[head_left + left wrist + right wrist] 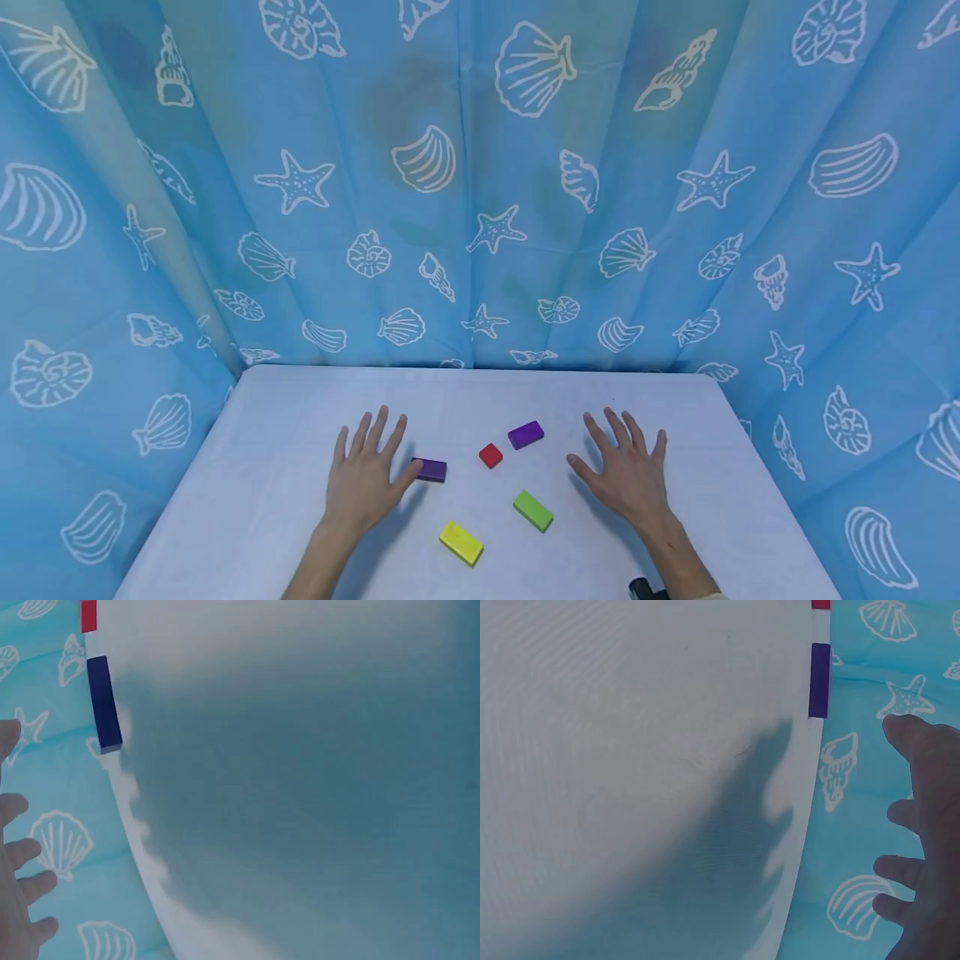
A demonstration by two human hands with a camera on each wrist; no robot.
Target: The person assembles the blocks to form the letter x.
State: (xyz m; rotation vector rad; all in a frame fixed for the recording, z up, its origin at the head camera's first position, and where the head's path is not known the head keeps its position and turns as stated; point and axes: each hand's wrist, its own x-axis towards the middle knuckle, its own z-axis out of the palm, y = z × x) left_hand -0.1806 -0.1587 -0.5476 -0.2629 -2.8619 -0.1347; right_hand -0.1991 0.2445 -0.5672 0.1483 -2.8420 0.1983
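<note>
My left hand is spread over the left half of the table, its thumb overlapping the near purple block in the head view. On the other side my right hand is spread too, with nothing in it. Between the hands lie a small red cube-like block, a second purple block, a green block and a yellow block. Each wrist view shows one purple block, in the left and a purple block in the right, past the fingertips.
A white-covered table carries the blocks. Blue curtains with white shells and starfish hang behind it and at both sides. A black object shows at the bottom edge beside the right forearm.
</note>
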